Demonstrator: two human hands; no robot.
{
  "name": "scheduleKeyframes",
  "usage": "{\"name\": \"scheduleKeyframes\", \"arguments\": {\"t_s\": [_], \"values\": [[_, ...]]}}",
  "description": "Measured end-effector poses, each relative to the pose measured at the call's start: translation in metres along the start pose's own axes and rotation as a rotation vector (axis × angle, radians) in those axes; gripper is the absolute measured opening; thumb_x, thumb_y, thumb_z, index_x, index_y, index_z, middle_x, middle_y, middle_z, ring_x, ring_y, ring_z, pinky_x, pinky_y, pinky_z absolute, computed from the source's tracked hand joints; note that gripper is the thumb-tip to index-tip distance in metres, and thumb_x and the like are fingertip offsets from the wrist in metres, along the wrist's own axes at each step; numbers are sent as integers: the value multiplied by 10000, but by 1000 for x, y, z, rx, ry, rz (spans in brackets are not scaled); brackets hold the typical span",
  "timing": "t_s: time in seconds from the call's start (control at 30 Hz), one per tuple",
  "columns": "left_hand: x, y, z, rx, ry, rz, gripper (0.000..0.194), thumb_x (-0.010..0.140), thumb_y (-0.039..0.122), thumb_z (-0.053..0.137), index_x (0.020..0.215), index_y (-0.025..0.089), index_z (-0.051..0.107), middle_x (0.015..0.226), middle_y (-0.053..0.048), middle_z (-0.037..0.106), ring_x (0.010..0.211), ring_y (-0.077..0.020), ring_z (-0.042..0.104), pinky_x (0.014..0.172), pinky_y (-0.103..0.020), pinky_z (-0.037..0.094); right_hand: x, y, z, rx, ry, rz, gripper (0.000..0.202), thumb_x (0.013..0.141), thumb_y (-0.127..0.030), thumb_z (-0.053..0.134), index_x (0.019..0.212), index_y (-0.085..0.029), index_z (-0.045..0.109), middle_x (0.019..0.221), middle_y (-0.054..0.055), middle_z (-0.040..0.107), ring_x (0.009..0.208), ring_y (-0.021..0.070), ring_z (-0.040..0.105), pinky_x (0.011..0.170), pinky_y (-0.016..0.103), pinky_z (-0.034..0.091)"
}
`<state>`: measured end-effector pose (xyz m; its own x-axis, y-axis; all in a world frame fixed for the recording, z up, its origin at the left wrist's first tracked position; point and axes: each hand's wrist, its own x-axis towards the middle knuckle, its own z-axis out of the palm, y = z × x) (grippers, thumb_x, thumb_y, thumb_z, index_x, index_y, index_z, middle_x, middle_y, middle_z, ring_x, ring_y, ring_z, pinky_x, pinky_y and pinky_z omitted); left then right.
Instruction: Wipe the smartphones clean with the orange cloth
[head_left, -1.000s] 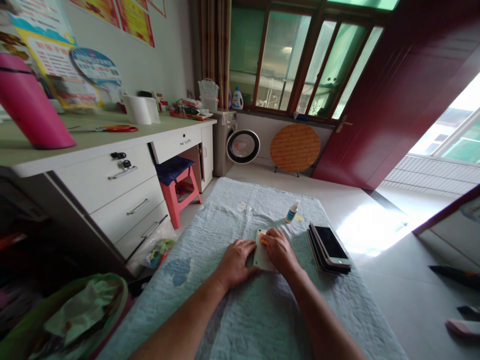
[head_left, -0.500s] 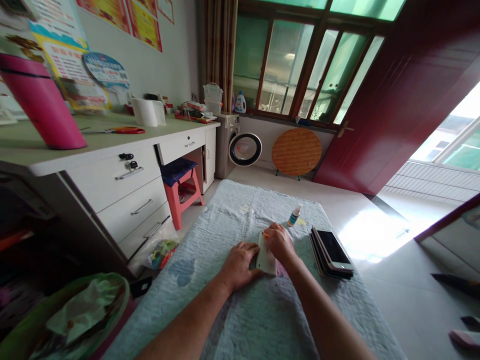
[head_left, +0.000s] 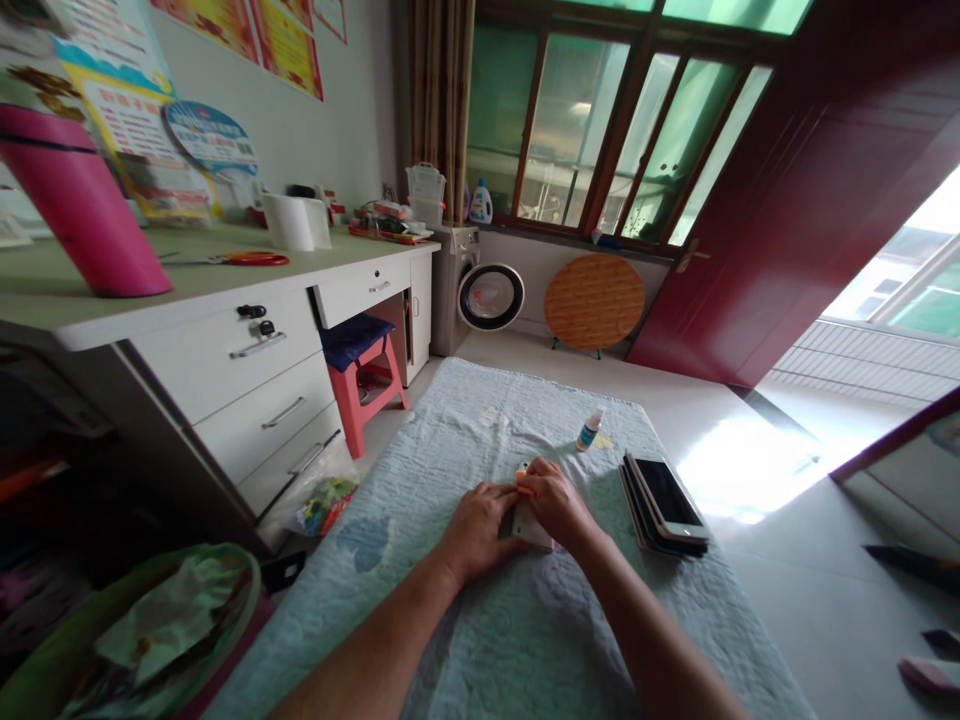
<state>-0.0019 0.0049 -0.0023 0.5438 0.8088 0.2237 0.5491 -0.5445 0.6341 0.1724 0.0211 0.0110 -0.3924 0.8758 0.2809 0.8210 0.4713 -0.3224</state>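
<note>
A pale phone (head_left: 531, 530) lies on the light blue quilted cloth (head_left: 420, 450), partly covered by my hands. My left hand (head_left: 480, 530) grips its left side, fingers at the upper edge and thumb near the bottom. Pinched in my right hand (head_left: 553, 500) is a small orange object (head_left: 525, 482), pressed on the phone's upper part. A small spray bottle (head_left: 589, 430) stands beyond my right hand. To the right sits a stack of phones (head_left: 666, 500), the top one with a black screen and white border.
On the left is a desk (head_left: 225, 350) with a pink tumbler (head_left: 82, 210), scissors (head_left: 251, 259) and paper rolls (head_left: 292, 222). A pink stool (head_left: 367, 385) stands under it. A waste basket (head_left: 251, 600) is at the lower left. Behind are a washing machine (head_left: 456, 300) and a round wooden tabletop (head_left: 594, 302).
My right hand has moved slightly toward me and left over the phone with the orange object, uncovering the phone's top end. My left hand has stayed in place.
</note>
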Motion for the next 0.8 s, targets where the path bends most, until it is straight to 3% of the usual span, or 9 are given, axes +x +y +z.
{"name": "scheduleKeyframes", "arguments": {"t_s": [0.43, 0.8], "values": [[0, 4, -2, 35, -25, -59, 595, 703, 493, 754, 1219, 231, 616, 1237, -71, 625, 1121, -306, 531, 989, -429, 409, 37, 20, 2, -147, -51, 84, 248, 839, -81, 485, 810, -193, 704, 904, 75, 572, 818, 184, 480, 726, 268, 367], [-1, -2, 5, -8, 68, -34, 634, 677, 552, 761, 1170, 200, 575, 1112, -69, 652, 1036, -296, 566, 945, -415, 424, 21, 5, -1, -104, -96, 3, 231, 858, -121, 516, 739, -196, 699, 878, 54, 560, 827, 171, 484, 719, 262, 362]]}}
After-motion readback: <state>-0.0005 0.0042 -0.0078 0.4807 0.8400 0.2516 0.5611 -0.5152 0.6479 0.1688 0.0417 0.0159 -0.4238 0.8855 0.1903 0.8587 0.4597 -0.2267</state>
